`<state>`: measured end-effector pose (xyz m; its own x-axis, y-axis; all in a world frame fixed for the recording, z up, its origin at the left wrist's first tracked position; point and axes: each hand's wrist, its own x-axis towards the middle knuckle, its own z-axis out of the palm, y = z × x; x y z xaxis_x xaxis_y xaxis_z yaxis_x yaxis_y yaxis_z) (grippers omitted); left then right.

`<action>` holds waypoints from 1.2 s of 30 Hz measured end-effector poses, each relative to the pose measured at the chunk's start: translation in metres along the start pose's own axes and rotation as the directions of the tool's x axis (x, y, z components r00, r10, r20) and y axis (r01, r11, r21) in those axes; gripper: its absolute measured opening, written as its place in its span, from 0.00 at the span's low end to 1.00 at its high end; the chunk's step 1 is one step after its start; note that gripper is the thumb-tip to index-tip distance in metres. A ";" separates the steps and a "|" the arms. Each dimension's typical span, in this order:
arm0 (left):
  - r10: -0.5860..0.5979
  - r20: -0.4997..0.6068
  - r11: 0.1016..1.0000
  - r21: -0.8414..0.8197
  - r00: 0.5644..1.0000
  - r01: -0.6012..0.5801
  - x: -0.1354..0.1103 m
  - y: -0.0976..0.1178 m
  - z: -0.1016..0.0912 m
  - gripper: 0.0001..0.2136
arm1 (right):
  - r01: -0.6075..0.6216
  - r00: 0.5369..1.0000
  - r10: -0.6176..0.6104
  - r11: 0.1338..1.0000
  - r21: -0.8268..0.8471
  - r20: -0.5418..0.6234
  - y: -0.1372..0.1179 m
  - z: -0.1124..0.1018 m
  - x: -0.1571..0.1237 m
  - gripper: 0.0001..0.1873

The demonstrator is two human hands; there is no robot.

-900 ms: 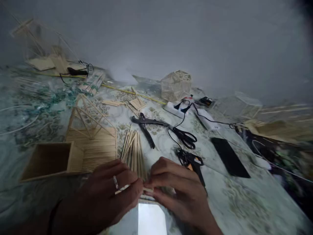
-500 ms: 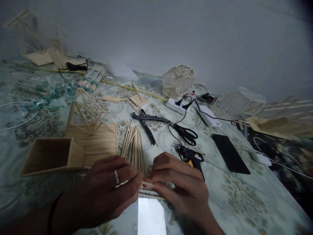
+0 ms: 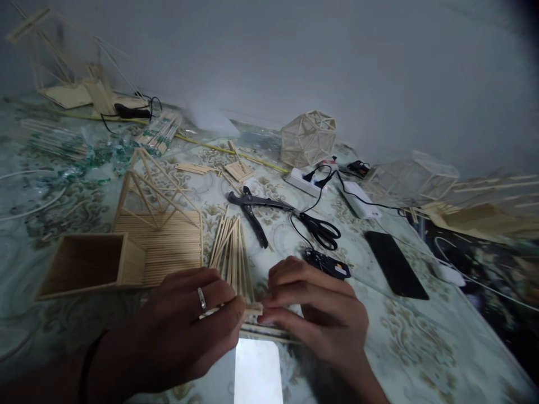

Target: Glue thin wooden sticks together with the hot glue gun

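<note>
Right hand [image 3: 318,308] edged rightward, grip unclear | left hand [image 3: 181,328] pinching slim, pale stick [image 3: 254,310]

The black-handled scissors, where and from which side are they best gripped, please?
I'd suggest gripping the scissors by their looped handles, coming from the right: the loops form the right-hand end, while the other end points toward the dark hand tool.

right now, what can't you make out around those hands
All in the head view:
Wooden strip: partly covered by the left hand, so its full length is unclear.
Glue gun: handle hidden behind the right hand.
Bright white panel: cut off by the bottom edge.
Wooden box: inside too dark to read.
Clutter at far right: dark and blurred.
</note>
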<state>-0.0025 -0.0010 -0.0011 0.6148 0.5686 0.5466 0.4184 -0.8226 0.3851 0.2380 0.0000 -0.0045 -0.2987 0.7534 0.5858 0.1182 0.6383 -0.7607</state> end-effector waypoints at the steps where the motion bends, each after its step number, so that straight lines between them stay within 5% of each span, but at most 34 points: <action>1: -0.010 0.007 1.000 -0.020 1.000 0.011 0.001 0.001 -0.001 0.07 | -0.015 1.000 0.016 1.000 0.011 -0.011 0.000 -0.002 0.000 0.07; 7: -0.152 -0.021 0.970 -0.195 0.988 0.145 0.006 0.005 -0.002 0.09 | -0.108 0.980 0.109 0.994 0.015 -0.168 0.006 -0.014 -0.002 0.06; 10: -0.327 0.055 0.854 -0.410 0.943 0.320 0.009 0.004 -0.001 0.07 | -0.117 0.971 0.121 0.993 0.031 -0.206 0.010 -0.012 -0.004 0.07; 14: -0.515 0.319 0.584 -0.549 0.795 0.598 0.013 0.000 -0.002 0.07 | -0.186 0.962 0.190 0.982 0.042 -0.195 0.012 -0.005 -0.006 0.15; 17: -0.557 0.517 0.337 -0.574 0.650 0.746 0.014 -0.002 -0.001 0.07 | -0.265 0.949 0.273 0.962 0.072 -0.160 0.013 -0.001 -0.004 0.16; 19: -0.547 0.582 0.211 -0.600 0.602 0.772 0.013 -0.004 0.002 0.07 | -0.301 0.941 0.313 0.948 0.103 -0.133 0.013 0.000 -0.002 0.11; 22: -0.506 0.599 0.112 -0.668 0.621 0.735 0.012 -0.008 0.007 0.08 | -0.329 0.928 0.355 0.924 0.194 -0.117 0.013 0.000 0.002 0.03; 27: -0.478 0.566 0.063 -0.741 0.672 0.669 0.012 -0.013 0.012 0.08 | -0.358 0.922 0.386 0.878 0.318 -0.030 0.013 0.000 0.007 0.06; 36: -0.366 0.627 -0.054 -0.752 0.688 0.657 0.010 -0.012 0.012 0.10 | -0.365 0.931 0.329 0.851 0.376 0.160 0.020 0.008 0.005 0.10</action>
<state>0.0067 0.0150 -0.0093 0.6890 0.6869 -0.2312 -0.1219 0.4243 0.8973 0.2311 0.0156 -0.0194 -0.3903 0.8860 0.2505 -0.1465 0.2088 -0.9669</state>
